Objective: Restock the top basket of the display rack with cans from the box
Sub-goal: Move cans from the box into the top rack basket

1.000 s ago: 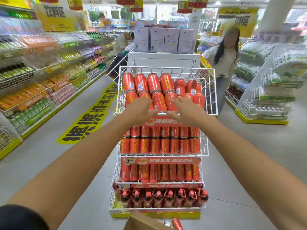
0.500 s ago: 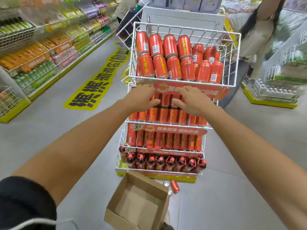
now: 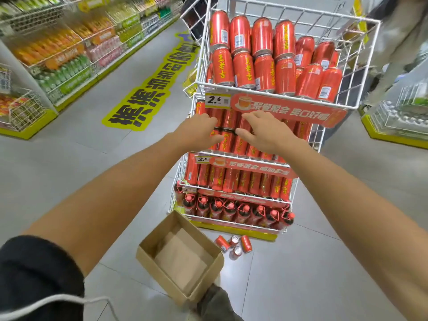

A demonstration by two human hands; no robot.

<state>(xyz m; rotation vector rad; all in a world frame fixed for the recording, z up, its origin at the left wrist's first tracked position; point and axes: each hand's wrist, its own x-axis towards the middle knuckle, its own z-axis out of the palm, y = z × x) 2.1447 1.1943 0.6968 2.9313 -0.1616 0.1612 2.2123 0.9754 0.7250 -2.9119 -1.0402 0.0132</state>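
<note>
A white wire display rack stands in the aisle; its top basket [image 3: 361,105] holds several red cans [image 3: 264,63] lying stacked. Below it are more tiers of red cans and a bottom row of bottles. My left hand [image 3: 199,130] and my right hand [image 3: 264,133] hover side by side in front of the second tier, below the top basket, fingers spread, holding nothing. An open cardboard box [image 3: 180,253] sits on the floor at my feet, with only a paper liner visible inside. Several loose red cans [image 3: 234,244] lie on the floor just right of the box.
Stocked drink shelves [image 3: 60,59] line the left side of the aisle. A yellow floor sticker [image 3: 148,89] runs along it. Another wire rack [image 3: 398,117] stands at right, and a person [image 3: 398,42] is behind the display at upper right.
Both hands have dropped from the top basket's front cans to the second tier. My view has tilted down, bringing the box and the loose floor cans into sight.
</note>
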